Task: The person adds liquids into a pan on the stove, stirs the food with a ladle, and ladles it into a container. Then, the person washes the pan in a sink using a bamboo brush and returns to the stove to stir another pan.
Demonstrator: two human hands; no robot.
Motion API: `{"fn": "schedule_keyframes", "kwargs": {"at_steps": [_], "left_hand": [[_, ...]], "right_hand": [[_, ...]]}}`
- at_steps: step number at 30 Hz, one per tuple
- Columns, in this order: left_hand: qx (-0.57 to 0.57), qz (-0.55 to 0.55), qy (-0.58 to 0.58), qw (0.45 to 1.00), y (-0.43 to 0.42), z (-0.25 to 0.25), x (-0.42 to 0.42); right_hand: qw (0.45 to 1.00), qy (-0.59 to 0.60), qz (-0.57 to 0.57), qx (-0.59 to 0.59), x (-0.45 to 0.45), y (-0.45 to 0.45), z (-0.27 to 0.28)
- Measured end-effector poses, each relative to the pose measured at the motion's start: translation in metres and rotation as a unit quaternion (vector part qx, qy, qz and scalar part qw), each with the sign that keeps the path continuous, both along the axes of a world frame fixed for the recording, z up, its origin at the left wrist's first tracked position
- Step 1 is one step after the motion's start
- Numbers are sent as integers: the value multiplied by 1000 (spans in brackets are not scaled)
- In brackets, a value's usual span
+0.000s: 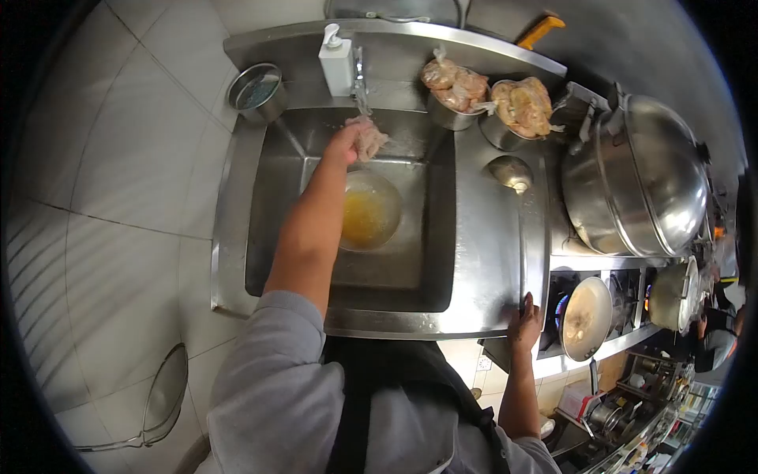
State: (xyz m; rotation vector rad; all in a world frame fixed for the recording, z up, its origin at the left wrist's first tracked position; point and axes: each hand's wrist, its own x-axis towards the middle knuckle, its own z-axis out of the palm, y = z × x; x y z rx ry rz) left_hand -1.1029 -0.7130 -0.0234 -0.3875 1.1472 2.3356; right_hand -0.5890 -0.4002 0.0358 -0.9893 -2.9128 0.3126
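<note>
My left hand (pixel 345 144) reaches over the sink (pixel 426 237), closed on a pale pink, crumpled, cloth-like thing (pixel 369 139). It is just below the faucet (pixel 361 83); its exact kind is unclear. Under my forearm, a round metal bowl (pixel 392 207) with yellowish liquid sits in the sink, partly hidden by the arm. On the right, my right hand (pixel 525 322) is wrapped round the handle end of a long ladle (pixel 509 170). The ladle's bowl rests on the steel counter (pixel 489 245).
Behind the sink stand a white pump bottle (pixel 337 67) and a metal container (pixel 259 93). Two pots hold bagged raw meat (pixel 455 84). A big steel pot (pixel 632 174) stands right, near a frying pan (pixel 585 317) over a blue flame. Another person (pixel 717 344) is far right.
</note>
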Motion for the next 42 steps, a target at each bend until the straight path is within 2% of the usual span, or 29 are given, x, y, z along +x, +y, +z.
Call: {"fn": "schedule_keyframes", "kwargs": {"at_steps": [2,4,5,6,8,9,11,13,15,16,17,19,20,22,23,24,25,26,27,28,30,31,32,34,36,39,40,41,42], "left_hand": [[-71,-54,61,994,-9,-18,-6],[-135,-20,74,988,-6,4,15],[-168,-5,82,982,-7,13,21],[-112,1,101,989,-13,-14,15],[-50,1,68,996,-17,-7,34],[-18,4,56,998,-16,4,47],[-20,4,-82,996,-12,32,67],[8,32,-106,994,-6,81,105],[18,86,-65,994,4,27,111],[-170,62,4,984,0,37,124],[-351,40,71,933,-3,47,137],[-206,128,101,965,-14,42,154],[-127,167,115,971,-18,41,156],[71,156,102,980,-30,54,154],[169,147,89,971,-36,61,157],[79,76,98,989,-40,78,163],[-46,25,227,973,-45,81,169],[-167,-23,352,921,-50,82,174],[-283,-67,467,835,-57,86,179],[-445,-102,590,666,-65,110,192],[-504,-213,656,520,-76,116,202],[-528,-263,679,437,-78,116,206],[-441,-196,714,508,-76,76,203],[-560,-280,576,525,-76,65,219],[-609,-294,488,552,-73,30,219],[-580,-268,364,678,-65,-21,235],[-564,-258,389,681,-65,-31,238],[-548,-249,414,682,-65,-41,242],[-570,-283,442,632,-64,-35,247]], "right_hand": [[998,51,17,43,-14,-10,6],[981,150,76,94,-40,-27,19],[983,172,70,14,-61,-43,31],[977,179,76,-89,-83,-61,39],[935,220,131,-248,-133,-96,38],[900,253,184,-304,-162,-113,32],[820,270,179,-473,-225,-153,17],[752,282,122,-583,-282,-184,-32],[577,275,-10,-769,-311,-224,-18],[556,330,55,-761,-328,-237,-52],[627,334,44,-703,-331,-253,-42],[673,259,129,-681,-328,-263,-26],[671,272,185,-664,-324,-264,-28],[663,297,291,-622,-321,-263,-36],[660,209,293,-660,-322,-256,-20],[652,116,289,-691,-319,-243,8],[639,24,281,-716,-316,-231,24],[619,35,249,-744,-318,-224,-1],[578,-36,242,-779,-322,-208,-6],[530,-107,232,-809,-325,-191,-10],[451,-199,144,-858,-308,-191,17],[476,-240,195,-823,-306,-195,9],[497,-281,246,-783,-307,-199,-6],[588,-287,344,-673,-303,-209,-22],[707,-204,430,-522,-295,-219,-29],[801,-256,462,-283,-282,-236,-27],[823,-268,460,-199,-277,-236,-29],[814,-285,468,-191,-270,-233,-37],[804,-303,477,-183,-263,-230,-44]]}}
